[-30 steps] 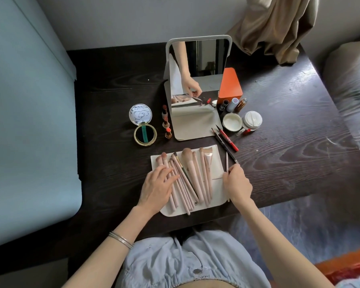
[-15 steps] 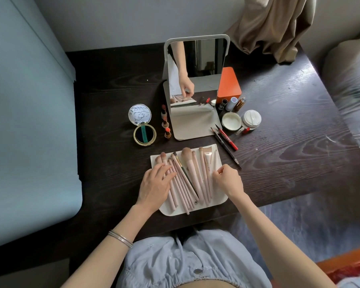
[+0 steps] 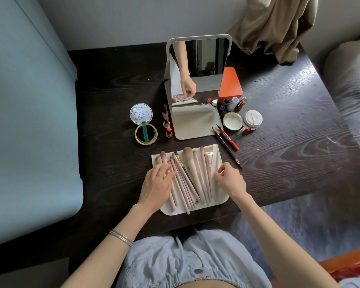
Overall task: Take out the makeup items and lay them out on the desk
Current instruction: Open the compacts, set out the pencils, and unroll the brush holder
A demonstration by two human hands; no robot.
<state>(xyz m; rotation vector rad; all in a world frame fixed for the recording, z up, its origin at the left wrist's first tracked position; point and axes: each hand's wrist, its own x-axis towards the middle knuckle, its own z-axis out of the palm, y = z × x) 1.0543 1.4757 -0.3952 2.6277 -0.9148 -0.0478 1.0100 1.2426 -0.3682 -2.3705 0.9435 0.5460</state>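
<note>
So the pink makeup brushes point(image 3: 190, 179) are all lying in a loose fan on a white pouch point(image 3: 217, 202) spread flat at the near edge of the dark wood tabletop point(image 3: 289, 146). Left hand point(image 3: 155, 187) rests flat on the leftmost brushes, fingers straight and a bit spread. Right hand point(image 3: 230, 180) is at the pouch's right side with its fingers curled in, fingertips pinched together right by the rightmost brush handle, though I honestly can't tell if it's actually got hold of it. Behind the pouch there's a standing mirror point(image 3: 197, 67), an open compact point(image 3: 144, 126) to its left with two lipsticks point(image 3: 166, 123) beside it, and to the right an orange box point(image 3: 231, 86), a couple of round jars point(image 3: 242, 121) and some pencils point(image 3: 227, 140).
</note>
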